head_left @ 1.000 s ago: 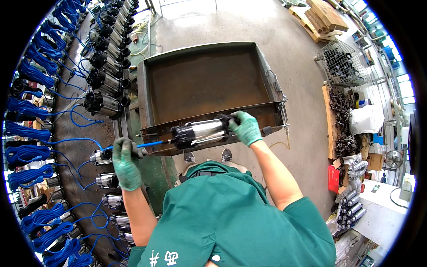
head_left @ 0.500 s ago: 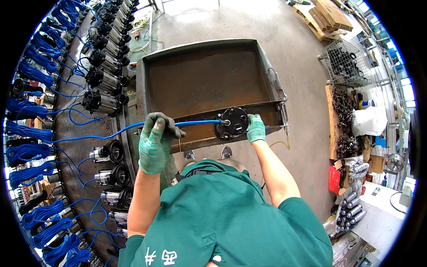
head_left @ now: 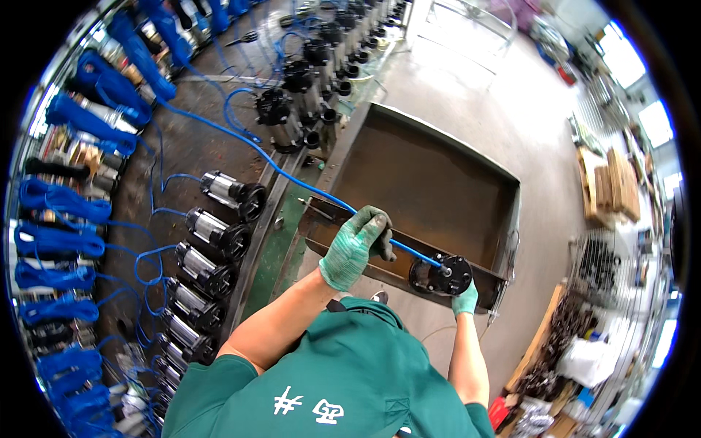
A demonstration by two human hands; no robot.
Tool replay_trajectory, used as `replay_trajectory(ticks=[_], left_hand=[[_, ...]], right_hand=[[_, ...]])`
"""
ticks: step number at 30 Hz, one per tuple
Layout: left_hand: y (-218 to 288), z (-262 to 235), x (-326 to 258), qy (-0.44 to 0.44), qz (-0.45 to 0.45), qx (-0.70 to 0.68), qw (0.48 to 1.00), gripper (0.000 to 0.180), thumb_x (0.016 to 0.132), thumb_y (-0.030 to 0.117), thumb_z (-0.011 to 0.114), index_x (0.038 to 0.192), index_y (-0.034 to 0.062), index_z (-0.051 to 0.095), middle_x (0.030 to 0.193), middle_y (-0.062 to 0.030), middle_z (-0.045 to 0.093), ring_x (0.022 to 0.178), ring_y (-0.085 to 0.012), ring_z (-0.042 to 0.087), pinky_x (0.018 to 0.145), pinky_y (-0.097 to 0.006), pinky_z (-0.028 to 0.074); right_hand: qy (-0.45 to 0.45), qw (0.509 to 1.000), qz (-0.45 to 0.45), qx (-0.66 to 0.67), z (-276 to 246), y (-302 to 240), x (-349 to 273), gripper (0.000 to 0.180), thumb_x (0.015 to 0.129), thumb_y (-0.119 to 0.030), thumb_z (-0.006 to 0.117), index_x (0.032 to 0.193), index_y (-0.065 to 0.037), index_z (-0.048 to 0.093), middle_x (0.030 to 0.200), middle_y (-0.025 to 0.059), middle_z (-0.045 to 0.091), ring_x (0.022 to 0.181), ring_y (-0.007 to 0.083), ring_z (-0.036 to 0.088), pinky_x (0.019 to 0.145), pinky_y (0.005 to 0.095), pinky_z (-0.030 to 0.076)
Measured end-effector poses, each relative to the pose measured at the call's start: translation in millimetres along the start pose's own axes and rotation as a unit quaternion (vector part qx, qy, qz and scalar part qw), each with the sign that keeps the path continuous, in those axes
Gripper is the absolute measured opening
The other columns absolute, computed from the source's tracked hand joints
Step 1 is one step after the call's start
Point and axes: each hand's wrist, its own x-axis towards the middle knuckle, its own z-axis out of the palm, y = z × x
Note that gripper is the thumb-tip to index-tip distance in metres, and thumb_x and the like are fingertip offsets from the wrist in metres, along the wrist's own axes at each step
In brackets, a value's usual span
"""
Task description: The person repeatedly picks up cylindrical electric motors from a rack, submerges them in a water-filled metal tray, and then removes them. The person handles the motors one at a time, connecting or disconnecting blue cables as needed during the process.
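Note:
A pump with a round black top (head_left: 451, 274) is held over the near strip of a metal tank (head_left: 431, 212) of brownish water. My right hand (head_left: 465, 298), in a green glove, grips the pump's right edge; its fingers are partly hidden behind it. From the pump's top a blue cable (head_left: 274, 162) runs up and left to the coils on the bench. My left hand (head_left: 358, 244), its green glove dirty at the fingertips, is closed around this cable, left of the pump.
On the left bench (head_left: 175, 157) lie several steel-and-black pumps (head_left: 212, 230) and coiled blue cables (head_left: 62, 241). More pumps (head_left: 281, 120) stand upright in a row beyond. At right are a wire basket (head_left: 599, 263), stacked cardboard (head_left: 613, 182) and a white bag (head_left: 586, 361).
My view has turned, so the tank now appears tilted and farther right. Both hands keep hold of the cable and pump. The cable now slants down to the pump.

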Motion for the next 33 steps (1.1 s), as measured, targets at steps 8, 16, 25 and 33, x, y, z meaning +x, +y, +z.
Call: replay_trajectory(ticks=[8,16,25,33], left_hand=[[47.3,-90.8,1.8,0.090,0.146,-0.014,0.985,0.012,0.109,0.025,0.061,0.106,0.0130,0.060,0.083,-0.0024,0.060,0.070,-0.0159,0.061,0.075,-0.039,0.058],[139.1,-190.8,16.5,0.162,0.257,-0.063,0.951,0.015,0.105,0.029,0.067,0.108,0.0150,0.063,0.088,-0.0021,0.067,0.074,-0.0162,0.065,0.077,-0.042,0.060],[247.3,-342.4,58.1,0.250,0.339,0.145,0.895,0.011,0.107,0.022,0.064,0.106,0.0112,0.064,0.095,-0.0032,0.070,0.082,-0.0152,0.070,0.082,-0.036,0.061],[285.3,-425.7,93.9,0.346,0.285,0.286,0.847,0.024,0.101,0.027,0.074,0.111,0.0087,0.064,0.088,0.0007,0.062,0.070,-0.0080,0.057,0.066,-0.027,0.049]], right_hand=[[-0.255,0.953,0.091,0.136,-29.0,-157.9,-8.5,0.057,0.094,-0.002,0.048,0.149,-0.017,0.053,0.089,0.0114,0.068,0.051,0.0187,0.062,0.039,0.0306,0.048],[-0.287,0.955,0.040,0.066,22.7,-357.8,-3.8,0.029,0.096,-0.011,0.061,0.122,-0.003,0.068,0.081,0.0067,0.068,0.054,0.0143,0.061,0.044,0.0296,0.051],[-0.328,0.940,-0.094,-0.026,234.6,-526.3,53.1,0.046,0.085,-0.038,0.078,0.112,0.000,0.074,0.088,0.0103,0.076,0.079,0.0162,0.072,0.072,0.0327,0.058],[-0.427,0.904,-0.025,-0.008,359.9,-602.7,56.8,0.047,0.093,-0.034,0.069,0.124,0.002,0.071,0.094,0.0156,0.076,0.073,0.0255,0.077,0.063,0.0386,0.064]])
